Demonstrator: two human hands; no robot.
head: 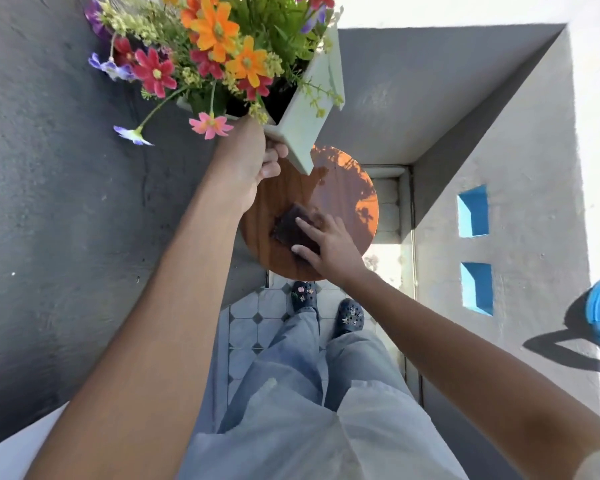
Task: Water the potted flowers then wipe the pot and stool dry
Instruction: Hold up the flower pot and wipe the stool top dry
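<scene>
One-handed risk: left hand point(253, 161) grips lifted, tilted pot point(302, 133) by its corner w/ right hand point(329, 245) flat on cloth point(291, 225) over stool point(340, 188); slip would drop pot.

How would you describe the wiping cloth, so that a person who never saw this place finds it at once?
Look at the round wooden stool in the middle, below the lifted white flower pot. On its top, under the right hand, lies the cloth. It is small, dark brown and folded, and is the only thing lying on the stool top.

Lifted pot point(302, 133) overhangs stool point(347, 188); right half bare.
</scene>
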